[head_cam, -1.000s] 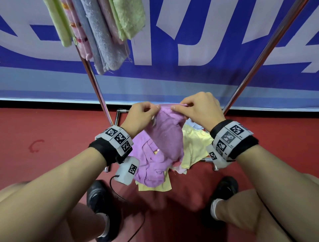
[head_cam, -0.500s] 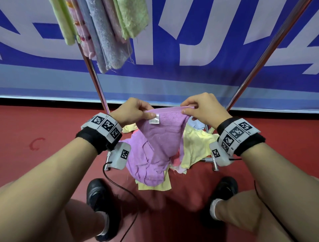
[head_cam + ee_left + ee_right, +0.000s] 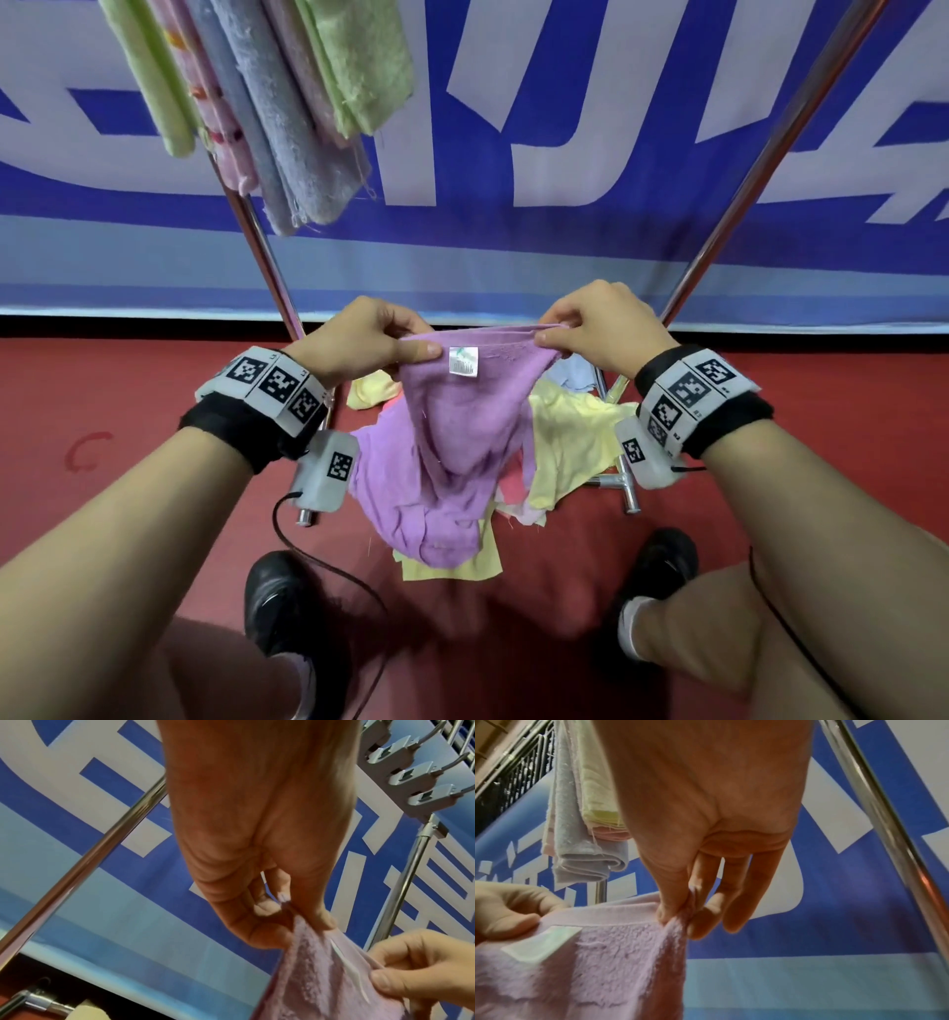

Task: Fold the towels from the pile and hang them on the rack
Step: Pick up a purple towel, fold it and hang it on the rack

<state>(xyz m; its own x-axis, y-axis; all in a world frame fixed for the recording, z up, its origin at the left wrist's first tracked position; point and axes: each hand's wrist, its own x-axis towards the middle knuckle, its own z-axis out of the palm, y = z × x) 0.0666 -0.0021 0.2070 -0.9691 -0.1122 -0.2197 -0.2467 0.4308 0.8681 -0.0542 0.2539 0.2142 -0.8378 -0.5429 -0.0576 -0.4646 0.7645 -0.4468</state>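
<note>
Pinching purple towel edge: left hand, right hand.

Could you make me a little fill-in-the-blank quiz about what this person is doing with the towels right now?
1. Both hands pinch the top edge of a ____ towel.
2. The white label on that edge sits ____ the left hand and the right hand.
3. The pile of unfolded towels lies on the ____ floor.
4. Folded towels already hang on the ____.

Missing words: purple; between; red; rack
</note>
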